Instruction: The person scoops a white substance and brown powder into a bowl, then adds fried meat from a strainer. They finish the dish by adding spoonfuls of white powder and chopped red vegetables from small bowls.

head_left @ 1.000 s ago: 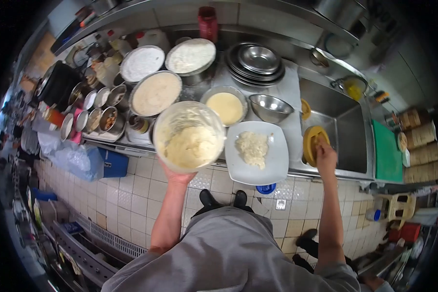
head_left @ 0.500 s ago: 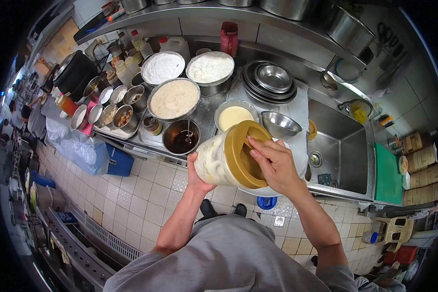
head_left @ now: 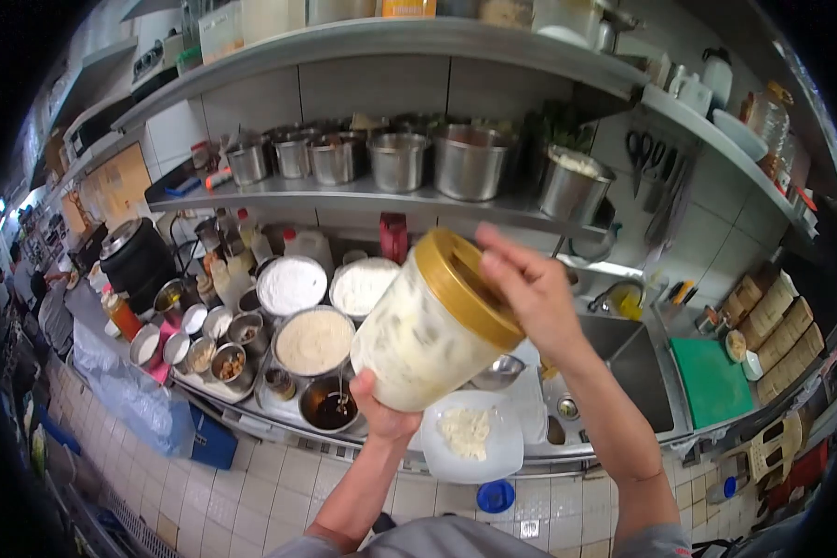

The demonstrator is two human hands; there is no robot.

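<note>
My left hand [head_left: 381,414] grips the bottom of a clear plastic jar [head_left: 418,339] full of pale, creamy paste and holds it up tilted in front of me. A yellow lid [head_left: 465,286] sits on the jar's mouth, and my right hand [head_left: 527,288] rests on that lid with the fingers curled over it. Below the jar, a white square plate [head_left: 507,446] with a heap of the same pale paste [head_left: 463,431] lies at the counter's front edge.
Round bowls of white and beige powder [head_left: 291,285] crowd the steel counter, with a bowl of dark sauce [head_left: 327,403] and small condiment cups [head_left: 195,349]. A sink [head_left: 637,377] and green cutting board [head_left: 711,379] lie right. Steel pots [head_left: 400,160] line the shelf above.
The jar was open and held low, then my right hand brought the yellow lid onto it. Both hands have raised the lidded jar, and my view has tilted up toward the shelves.
</note>
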